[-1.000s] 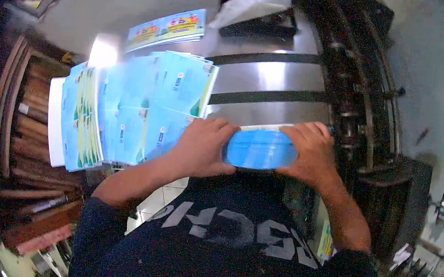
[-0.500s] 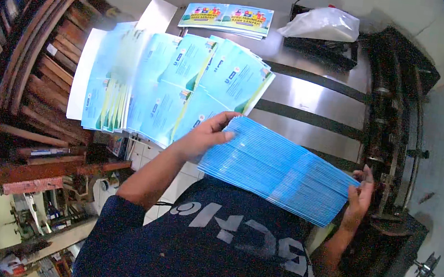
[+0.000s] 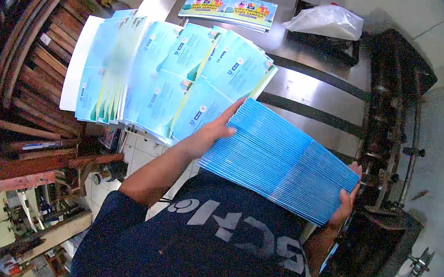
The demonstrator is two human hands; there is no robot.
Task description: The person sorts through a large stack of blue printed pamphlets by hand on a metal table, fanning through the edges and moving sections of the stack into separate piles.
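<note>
A thick stack of blue printed sheets (image 3: 280, 159), its layered edges fanned into fine lines, is held at a slant in front of my chest. My left hand (image 3: 212, 136) grips its left end, with the thumb on top. At the other end my right hand (image 3: 349, 195) closes round the right edge, thumb on the near side and fingers partly hidden behind. Just beyond my left hand, overlapping light blue and green printed sheets (image 3: 156, 86) lie spread across the metal table. A small pile of colourful printed covers (image 3: 228, 9) rests farther back.
Dark straps cross the metal table (image 3: 297, 87), running to a roller mechanism (image 3: 381, 125) on the right. A black tray (image 3: 327, 49) with a clear plastic bag (image 3: 328, 22) stands at the back. On the left is a rack of wooden strips (image 3: 48, 62).
The fingers of my right hand have closed more fully round the stack's right end. The stack's edges now look more even, and my view has shifted slightly.
</note>
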